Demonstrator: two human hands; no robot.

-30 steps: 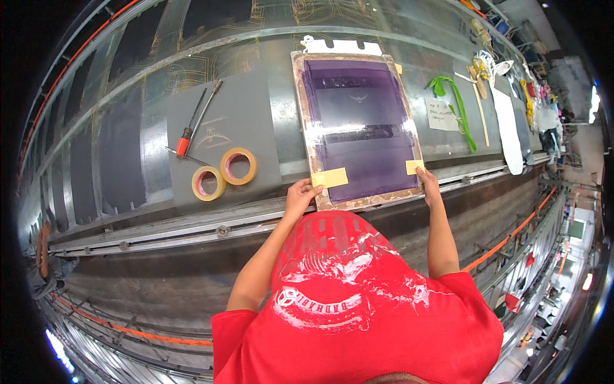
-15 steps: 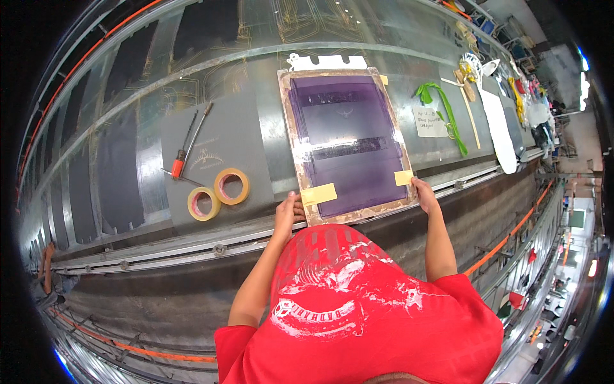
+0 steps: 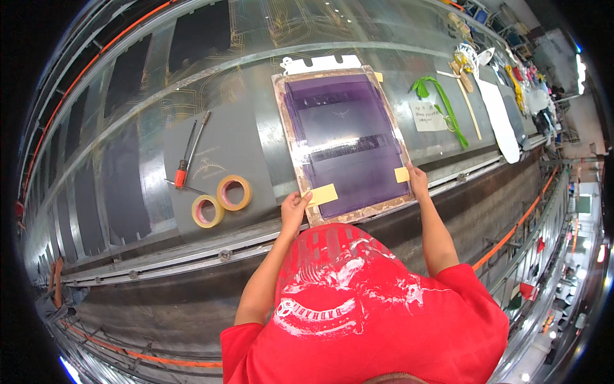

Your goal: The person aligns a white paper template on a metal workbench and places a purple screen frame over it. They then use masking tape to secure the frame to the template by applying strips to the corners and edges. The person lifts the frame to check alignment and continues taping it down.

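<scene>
Two hands grip the near edge of a purple screen frame (image 3: pixel 345 144) at centre frame, its long axis running away from the person up the bench (image 3: pixel 256 137). Left hand (image 3: pixel 294 210) fingers curl by a yellow tape tab (image 3: pixel 322 194); right hand (image 3: pixel 419 181) fingers seemingly press beside a smaller tab (image 3: pixel 401 174). A white handwritten label (image 3: pixel 427 116) lies upper right; two tape rolls (image 3: pixel 220 201) sit left.

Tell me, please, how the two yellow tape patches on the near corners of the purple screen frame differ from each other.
The left tape patch is the larger, a wide slanted rectangle; the right tape patch is small and nearly square. The left hand grips the frame just beside its patch, while the right hand lies against the right patch's edge. Both are pale yellow and sit flat on the frame's near corners.
</scene>
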